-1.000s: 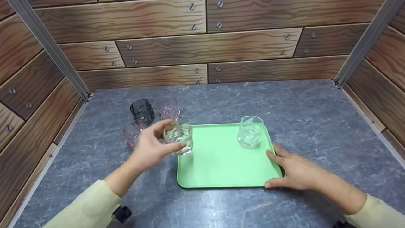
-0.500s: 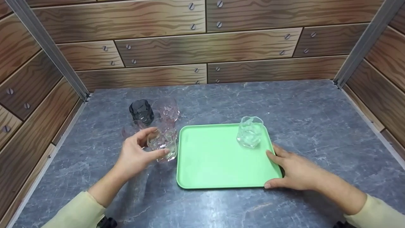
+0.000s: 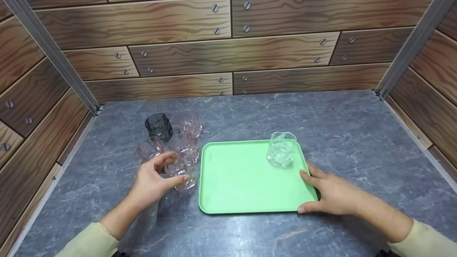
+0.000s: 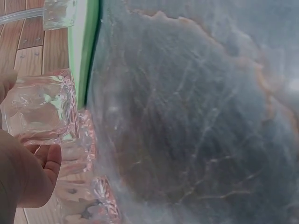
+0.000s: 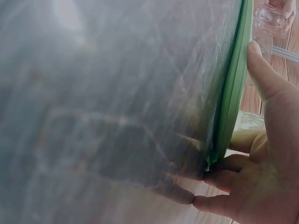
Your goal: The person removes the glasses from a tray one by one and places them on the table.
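In the head view my left hand [image 3: 151, 184] holds a clear glass [image 3: 185, 178] between thumb and fingers, just left of the green tray [image 3: 246, 178]. Whether its base touches the table cannot be told. Behind and beside it stand pink glasses [image 3: 190, 125], partly overlapping, and a dark grey glass [image 3: 159, 126]. The left wrist view has the held glass [image 4: 42, 109] on its side in frame. My right hand [image 3: 334, 191] grips the tray's near right corner, thumb on the front edge and fingers along the right side. Another clear glass [image 3: 281, 150] stands at the tray's far right corner.
Grey marbled table [image 3: 250, 235] surrounds the tray. Wood-patterned walls [image 3: 178, 53] close off the back and both sides, with grey metal posts [image 3: 410, 46] at the corners.
My left hand has carried the clear glass left and toward me, from over the tray's left edge to beside the pink glasses. The right hand and tray have stayed put.
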{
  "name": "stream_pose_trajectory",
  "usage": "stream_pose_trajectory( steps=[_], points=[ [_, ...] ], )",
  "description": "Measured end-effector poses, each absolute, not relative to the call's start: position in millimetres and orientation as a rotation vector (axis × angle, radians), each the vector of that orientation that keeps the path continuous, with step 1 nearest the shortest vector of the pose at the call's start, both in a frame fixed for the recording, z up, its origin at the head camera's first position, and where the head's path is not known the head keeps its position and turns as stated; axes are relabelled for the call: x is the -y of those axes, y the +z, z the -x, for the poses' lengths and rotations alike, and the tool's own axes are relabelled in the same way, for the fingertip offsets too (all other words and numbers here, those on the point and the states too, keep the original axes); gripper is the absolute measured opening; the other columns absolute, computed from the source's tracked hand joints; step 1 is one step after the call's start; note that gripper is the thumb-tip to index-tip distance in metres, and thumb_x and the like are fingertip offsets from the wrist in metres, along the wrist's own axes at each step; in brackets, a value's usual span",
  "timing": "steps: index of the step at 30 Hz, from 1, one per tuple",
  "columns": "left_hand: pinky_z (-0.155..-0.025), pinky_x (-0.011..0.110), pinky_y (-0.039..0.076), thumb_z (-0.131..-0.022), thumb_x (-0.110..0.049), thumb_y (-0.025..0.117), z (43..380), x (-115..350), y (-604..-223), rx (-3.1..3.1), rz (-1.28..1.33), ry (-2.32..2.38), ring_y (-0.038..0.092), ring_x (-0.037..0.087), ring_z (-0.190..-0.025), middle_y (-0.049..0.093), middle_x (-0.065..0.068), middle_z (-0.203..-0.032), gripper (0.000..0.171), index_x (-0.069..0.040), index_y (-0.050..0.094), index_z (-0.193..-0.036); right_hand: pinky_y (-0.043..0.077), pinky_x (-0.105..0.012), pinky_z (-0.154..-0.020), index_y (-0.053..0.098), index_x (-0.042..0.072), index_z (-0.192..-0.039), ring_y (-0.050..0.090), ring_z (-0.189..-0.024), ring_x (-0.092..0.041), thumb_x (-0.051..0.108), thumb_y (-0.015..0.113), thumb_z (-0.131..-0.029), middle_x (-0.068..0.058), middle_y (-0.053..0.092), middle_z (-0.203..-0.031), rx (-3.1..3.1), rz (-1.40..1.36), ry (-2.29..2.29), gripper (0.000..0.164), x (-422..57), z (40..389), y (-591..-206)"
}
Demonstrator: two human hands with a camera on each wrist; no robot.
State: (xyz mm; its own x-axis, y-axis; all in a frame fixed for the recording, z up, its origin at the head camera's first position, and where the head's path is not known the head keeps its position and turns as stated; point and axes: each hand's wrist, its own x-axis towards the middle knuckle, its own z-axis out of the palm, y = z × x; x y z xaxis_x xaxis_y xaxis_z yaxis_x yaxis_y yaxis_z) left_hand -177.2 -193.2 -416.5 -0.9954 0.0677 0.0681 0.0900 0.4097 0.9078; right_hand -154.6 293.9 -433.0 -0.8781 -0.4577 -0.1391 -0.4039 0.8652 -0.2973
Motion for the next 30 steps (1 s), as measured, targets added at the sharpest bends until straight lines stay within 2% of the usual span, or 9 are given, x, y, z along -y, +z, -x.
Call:
stream_pose_trajectory(
  steps=[6,13,30],
  points=[
    [-0.110,0.044,0.050,-0.074,-0.026,0.100,177,197,-424,2.643,0.132,-1.670,0.063,0.026,-0.129,0.068,0.010,-0.142,0.085,-0.006,0.060,-0.147,0.041,-0.072,-0.109,0.044,-0.004,-0.158,0.041,-0.140,-0.063,0.089,0.063,-0.080,-0.035,0.026,-0.166,-2.833,0.668,-0.380,0.123,-294,155,-432],
    [-0.113,0.046,0.048,-0.074,-0.023,0.099,175,196,-428,2.636,0.109,-1.713,0.061,0.032,-0.132,0.066,0.015,-0.143,0.085,-0.005,0.059,-0.147,0.041,-0.073,-0.109,0.044,-0.004,-0.158,0.040,-0.140,-0.063,0.089,0.063,-0.080,-0.036,0.027,-0.165,-2.831,0.667,-0.374,0.123,-293,155,-432],
    [-0.113,0.042,0.049,-0.073,-0.022,0.100,177,194,-432,2.631,0.072,-1.755,0.059,0.032,-0.135,0.063,0.017,-0.146,0.090,-0.005,0.056,-0.149,0.041,-0.073,-0.108,0.043,-0.005,-0.158,0.040,-0.140,-0.063,0.087,0.064,-0.081,-0.036,0.026,-0.165,-2.814,0.665,-0.384,0.122,-294,155,-432]
  ],
)
